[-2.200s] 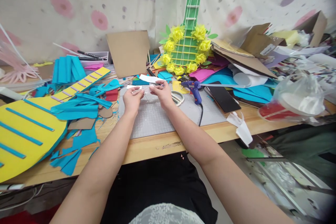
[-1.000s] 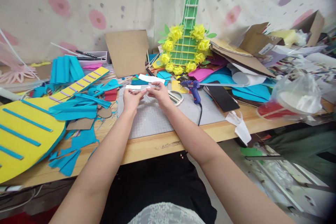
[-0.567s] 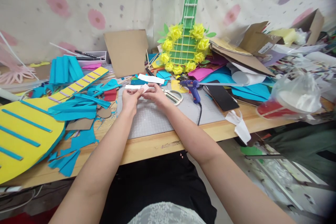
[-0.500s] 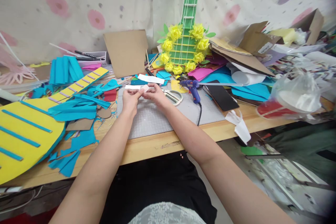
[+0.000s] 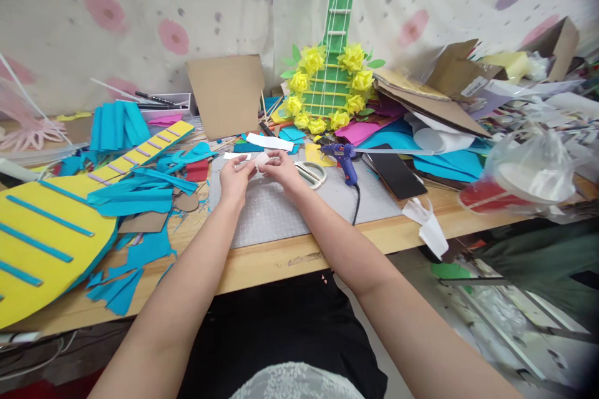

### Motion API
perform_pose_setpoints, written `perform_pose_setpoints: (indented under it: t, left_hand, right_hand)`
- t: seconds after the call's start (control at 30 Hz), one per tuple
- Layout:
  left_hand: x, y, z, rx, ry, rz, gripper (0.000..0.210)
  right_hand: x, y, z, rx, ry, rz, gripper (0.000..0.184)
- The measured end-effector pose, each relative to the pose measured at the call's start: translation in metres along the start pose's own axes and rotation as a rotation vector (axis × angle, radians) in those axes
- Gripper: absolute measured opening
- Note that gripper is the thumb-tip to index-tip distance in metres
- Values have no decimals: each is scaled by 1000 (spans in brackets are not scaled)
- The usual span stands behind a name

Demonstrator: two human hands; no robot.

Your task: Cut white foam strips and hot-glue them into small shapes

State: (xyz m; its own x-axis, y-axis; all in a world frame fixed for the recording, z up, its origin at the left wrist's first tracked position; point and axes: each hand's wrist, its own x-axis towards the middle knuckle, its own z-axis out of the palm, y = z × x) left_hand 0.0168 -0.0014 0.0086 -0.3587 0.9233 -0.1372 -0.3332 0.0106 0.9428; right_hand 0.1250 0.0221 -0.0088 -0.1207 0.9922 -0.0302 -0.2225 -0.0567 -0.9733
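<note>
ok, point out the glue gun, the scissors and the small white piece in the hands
Glue gun [image 5: 347, 163]: head view, on its blue body.
Scissors [image 5: 324, 176]: head view, on the pale handle loop.
Small white piece [image 5: 261, 161]: head view, on its visible face.

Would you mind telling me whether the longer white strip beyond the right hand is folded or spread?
Spread, it appears: beyond the right hand, the white strip shows one long band without visible folds.
</note>
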Motion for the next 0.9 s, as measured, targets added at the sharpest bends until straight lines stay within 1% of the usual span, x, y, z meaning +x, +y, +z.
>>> perform_pose_setpoints:
  t: [0.13,0.3,0.4,0.53,0.63,0.9]
  left_hand:
    - [2,-2,-3,52,7,13,22]
    - [4,-6,-4,117,3,84,28]
    - [8,-9,-6,145,9,136,33]
    - [11,-13,-10,164,4,199,40]
    - [12,-13,-11,158,-16,235,43]
    - [7,-9,-8,111,-42,187,46]
  right_hand:
    - [2,0,-2,-120,87,-155,38]
    - [3,3,-1,-156,107,-239,30]
    - [2,3,0,-118,97,-235,30]
    - [0,-1,2,-53,96,-190,31]
    - [-2,-3,3,-21,92,-167,32]
    - [-2,-3,2,18,77,-118,36]
